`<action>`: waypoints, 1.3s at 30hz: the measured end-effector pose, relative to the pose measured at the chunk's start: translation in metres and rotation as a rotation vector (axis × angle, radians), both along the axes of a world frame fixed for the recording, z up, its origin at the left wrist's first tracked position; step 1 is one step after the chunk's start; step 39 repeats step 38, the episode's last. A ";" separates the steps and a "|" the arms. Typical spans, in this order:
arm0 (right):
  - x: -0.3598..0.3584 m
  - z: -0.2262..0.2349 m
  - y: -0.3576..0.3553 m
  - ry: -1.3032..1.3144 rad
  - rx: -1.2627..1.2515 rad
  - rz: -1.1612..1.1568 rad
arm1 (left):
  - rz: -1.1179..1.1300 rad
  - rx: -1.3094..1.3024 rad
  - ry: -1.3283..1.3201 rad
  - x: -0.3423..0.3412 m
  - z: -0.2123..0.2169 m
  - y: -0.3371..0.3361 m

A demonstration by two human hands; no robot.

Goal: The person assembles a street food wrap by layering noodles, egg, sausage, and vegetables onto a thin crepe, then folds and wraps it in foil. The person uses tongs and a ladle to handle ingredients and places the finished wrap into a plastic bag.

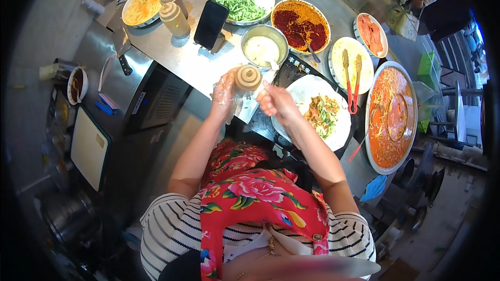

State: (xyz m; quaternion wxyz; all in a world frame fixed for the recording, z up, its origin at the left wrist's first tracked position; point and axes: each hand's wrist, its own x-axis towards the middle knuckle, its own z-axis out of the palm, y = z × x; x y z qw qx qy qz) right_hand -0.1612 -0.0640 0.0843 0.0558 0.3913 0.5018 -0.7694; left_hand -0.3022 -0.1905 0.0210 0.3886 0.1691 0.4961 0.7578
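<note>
My left hand [223,95], in a clear plastic glove, is closed around the side of a squeeze bottle [248,79] with a tan ringed top. My right hand [276,101] is bare, its fingers curled in a pinch right beside the bottle; what they hold, if anything, I cannot make out. Some white paper or plastic [249,105] shows below the bottle. Close to my right forearm lies a pale round wrap [291,93], topped with a mound of brown and green filling [322,114]. A metal pot of creamy white food [261,49] stands just beyond the bottle.
Across the back are a phone on a stand [211,25], two squeeze bottles [175,20], shredded cucumber [242,0] and a chili bowl [301,25]. Red-handled tongs [352,86] lie over a plate on the right, beside a large red-sauce tray [390,117]. A knife [125,65] lies left.
</note>
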 end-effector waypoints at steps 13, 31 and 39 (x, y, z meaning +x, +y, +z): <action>-0.055 0.021 0.060 -0.215 1.626 0.384 | -0.139 -0.140 -0.014 -0.077 -0.006 -0.019; 0.004 0.013 0.062 0.176 0.445 -0.443 | -0.155 -0.289 -0.007 -0.074 0.026 -0.010; 0.189 0.048 0.048 0.097 0.563 -0.583 | -0.124 -0.259 0.095 -0.059 0.024 0.003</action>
